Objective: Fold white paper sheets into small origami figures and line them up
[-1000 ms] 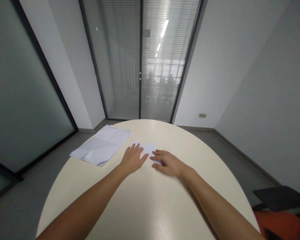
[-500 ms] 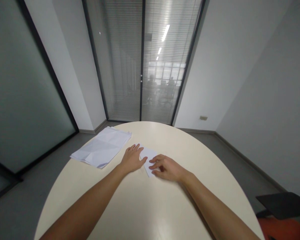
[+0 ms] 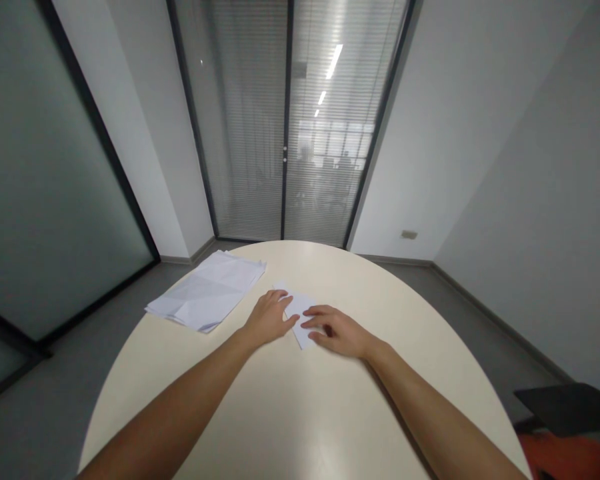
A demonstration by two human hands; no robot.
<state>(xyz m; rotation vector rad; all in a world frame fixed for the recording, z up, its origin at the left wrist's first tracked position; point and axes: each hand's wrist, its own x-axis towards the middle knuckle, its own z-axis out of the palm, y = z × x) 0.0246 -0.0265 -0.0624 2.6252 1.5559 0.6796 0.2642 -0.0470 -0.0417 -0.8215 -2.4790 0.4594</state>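
Head view: cream table (image 3: 300, 413) with a rounded far edge, grey floor (image 3: 95, 317), blinds (image 3: 250, 167) behind glass. The paper (image 3: 295, 305) lies mid-table, partly covered by the hands: small, white, plain, straight-edged, one corner toward the wearer. Left hand (image 3: 270, 317) open, fingers on the paper; right hand (image 3: 339, 332) open, fingers loosely bent over its right side. Count: one small paper, one stack (image 3: 213, 287) of creased white sheets at left, number unclear; two hands.
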